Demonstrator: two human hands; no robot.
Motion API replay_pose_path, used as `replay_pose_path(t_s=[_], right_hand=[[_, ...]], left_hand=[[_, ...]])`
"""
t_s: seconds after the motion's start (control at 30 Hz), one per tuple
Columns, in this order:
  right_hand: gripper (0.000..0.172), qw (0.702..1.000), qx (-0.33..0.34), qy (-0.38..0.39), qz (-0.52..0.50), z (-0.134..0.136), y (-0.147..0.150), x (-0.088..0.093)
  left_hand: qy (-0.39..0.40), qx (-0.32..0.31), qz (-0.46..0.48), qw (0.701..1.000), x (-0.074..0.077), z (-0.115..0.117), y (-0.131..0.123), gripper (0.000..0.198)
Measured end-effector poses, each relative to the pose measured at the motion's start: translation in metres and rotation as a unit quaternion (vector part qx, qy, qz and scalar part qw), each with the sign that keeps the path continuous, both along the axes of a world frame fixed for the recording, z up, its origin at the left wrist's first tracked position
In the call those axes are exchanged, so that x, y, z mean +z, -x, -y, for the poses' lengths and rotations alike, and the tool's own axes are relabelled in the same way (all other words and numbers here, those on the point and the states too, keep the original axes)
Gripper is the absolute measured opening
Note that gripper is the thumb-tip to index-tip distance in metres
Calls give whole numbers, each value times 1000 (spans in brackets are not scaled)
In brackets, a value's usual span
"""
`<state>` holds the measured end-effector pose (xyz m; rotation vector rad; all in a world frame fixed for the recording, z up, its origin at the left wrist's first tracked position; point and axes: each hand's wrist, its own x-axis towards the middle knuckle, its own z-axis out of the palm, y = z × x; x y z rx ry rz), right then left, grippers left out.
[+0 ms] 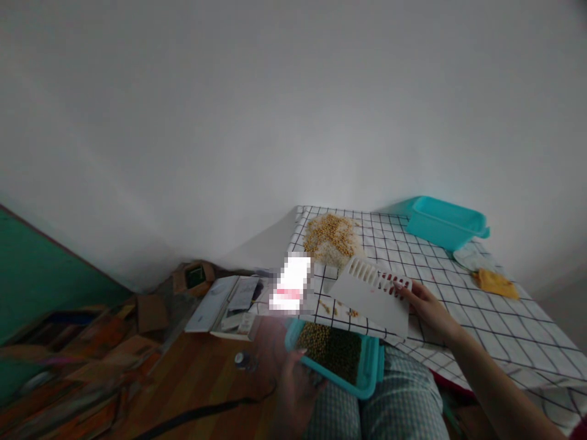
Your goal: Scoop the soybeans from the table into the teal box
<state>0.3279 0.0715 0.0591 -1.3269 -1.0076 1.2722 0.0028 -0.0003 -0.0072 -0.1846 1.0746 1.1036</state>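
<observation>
My left hand [296,382] grips the near left side of a teal plastic tray [368,370], its thumb over the rim. Yellow soybeans [314,339] fill the tray's left part, and small dark green beans [346,354] cover the rest. The tray hangs above my lap, just below the table edge. In my right hand [426,305] is a thin white board [367,296] with a row of slots along its far edge. I hold it by its right end, tilted over the tabletop. A few beans [353,313] lie between board and tray.
On the checked tablecloth [389,232] a heap of soybeans mixed with pale grains [332,238] lies near the wall. An upright teal basin [444,223] stands at the back right, with a yellow cloth [495,284] before it. Boxes and papers [238,299] crowd the left.
</observation>
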Motion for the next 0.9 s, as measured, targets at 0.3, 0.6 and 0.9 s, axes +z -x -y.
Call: replay_pose_path(t_s=[0.3, 0.6, 0.9], right_hand=[[59, 1000, -8, -5, -5, 2, -4, -7], [61, 1000, -16, 1, -14, 4, -6, -3], [66, 999, 37, -4, 14, 3, 11, -9]], left_hand=[[1, -14, -6, 1000, -1, 2, 0, 15], [-2, 9, 6, 1000, -13, 3, 3, 21], [6, 6, -5, 1000, -1, 1, 1, 15]])
